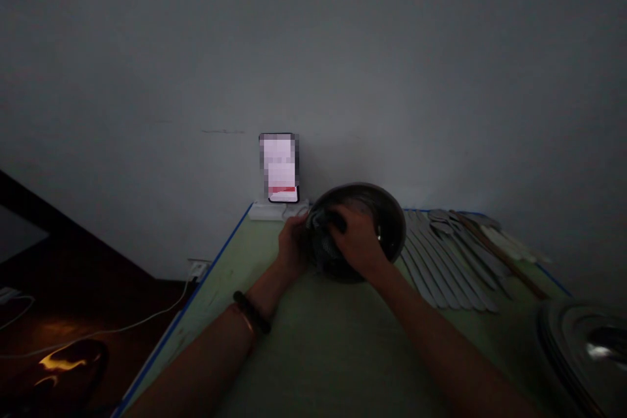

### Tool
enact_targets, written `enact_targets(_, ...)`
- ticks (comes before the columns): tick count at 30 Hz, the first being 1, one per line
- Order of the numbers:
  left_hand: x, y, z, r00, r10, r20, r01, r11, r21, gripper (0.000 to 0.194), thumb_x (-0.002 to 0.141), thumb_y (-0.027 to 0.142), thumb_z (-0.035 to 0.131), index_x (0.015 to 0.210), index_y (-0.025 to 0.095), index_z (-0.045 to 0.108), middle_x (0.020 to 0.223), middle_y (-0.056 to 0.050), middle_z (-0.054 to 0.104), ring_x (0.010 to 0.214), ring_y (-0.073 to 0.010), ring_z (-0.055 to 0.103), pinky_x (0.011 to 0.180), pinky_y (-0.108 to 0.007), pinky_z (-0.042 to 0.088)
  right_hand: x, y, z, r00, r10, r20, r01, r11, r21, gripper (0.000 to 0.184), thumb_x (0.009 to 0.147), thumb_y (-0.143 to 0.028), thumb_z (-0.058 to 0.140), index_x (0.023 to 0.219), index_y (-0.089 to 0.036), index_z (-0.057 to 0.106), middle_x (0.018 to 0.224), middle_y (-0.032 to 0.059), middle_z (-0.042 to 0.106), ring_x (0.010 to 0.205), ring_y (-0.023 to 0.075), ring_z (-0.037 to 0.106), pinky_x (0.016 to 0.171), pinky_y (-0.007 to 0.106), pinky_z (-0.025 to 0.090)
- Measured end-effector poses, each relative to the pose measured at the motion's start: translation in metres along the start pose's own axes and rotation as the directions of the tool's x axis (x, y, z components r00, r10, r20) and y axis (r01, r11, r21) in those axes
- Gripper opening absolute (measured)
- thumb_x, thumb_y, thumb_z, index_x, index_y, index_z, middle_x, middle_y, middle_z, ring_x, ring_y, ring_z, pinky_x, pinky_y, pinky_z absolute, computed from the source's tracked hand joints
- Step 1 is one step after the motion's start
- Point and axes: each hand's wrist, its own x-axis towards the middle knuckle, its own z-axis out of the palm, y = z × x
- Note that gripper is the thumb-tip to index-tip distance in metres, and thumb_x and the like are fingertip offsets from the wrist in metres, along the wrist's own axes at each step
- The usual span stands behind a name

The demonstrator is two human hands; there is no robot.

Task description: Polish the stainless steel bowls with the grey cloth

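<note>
A round metal bowl (398, 228) is tipped toward me near the back edge of the green-topped table. My left hand (292, 247) is closed on the bowl's left side, its fingertips hidden behind the rim. My right hand (356, 236) reaches into the bowl with bent fingers and presses a dark patterned cloth (326, 248) against the inner left wall. Part of the cloth hangs over the near rim. Dim light hides the bottom of the bowl.
A lit phone (281, 170) leans on the wall above a white power strip (267, 211). Right of the bowl lie several pale, long-handled utensils (435, 268), spoons (439, 217) and a brown stick (509, 260). Shiny round metalware (578, 346) occupies the near right corner. A white cable (142, 321) hangs at left.
</note>
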Motion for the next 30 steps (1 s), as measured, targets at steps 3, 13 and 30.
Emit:
enact_targets(3,0.000,0.001,-0.001,1.000,0.000,0.004,0.000,1.000,0.007,0.025,0.067,0.038,0.058,0.069,0.016,0.070,0.061,-0.004,0.070,0.069,-0.0246,0.068,0.068,-0.035,0.052,-0.002,0.001,-0.001,0.990,-0.051,0.129,0.050,0.999,0.010,0.028,0.078,-0.007,0.054,0.101,-0.017,0.066,0.105,0.0083,0.070,0.101,0.0206,0.062,0.094,0.039,0.043)
enact_targets(13,0.002,-0.003,0.001,0.998,-0.006,0.057,0.009,0.999,-0.051,0.032,0.079,0.043,0.056,0.077,0.016,0.072,0.075,-0.004,0.075,0.088,-0.0240,0.069,0.088,-0.036,0.050,-0.005,-0.002,0.005,0.996,-0.064,0.054,0.065,0.998,-0.015,0.027,0.079,-0.007,0.054,0.101,-0.016,0.065,0.103,0.0080,0.069,0.099,0.0202,0.062,0.093,0.038,0.045)
enact_targets(30,0.006,-0.012,-0.004,0.994,0.095,0.046,-0.095,0.995,-0.009,0.033,0.089,0.032,0.054,0.118,0.018,0.055,0.120,-0.009,0.057,0.100,-0.0220,0.059,0.083,-0.043,0.051,-0.015,0.022,0.007,0.874,-0.476,-0.096,0.435,0.855,-0.284,0.036,0.086,-0.003,0.042,0.111,-0.015,0.066,0.110,0.0093,0.067,0.108,0.0209,0.055,0.098,0.037,0.045)
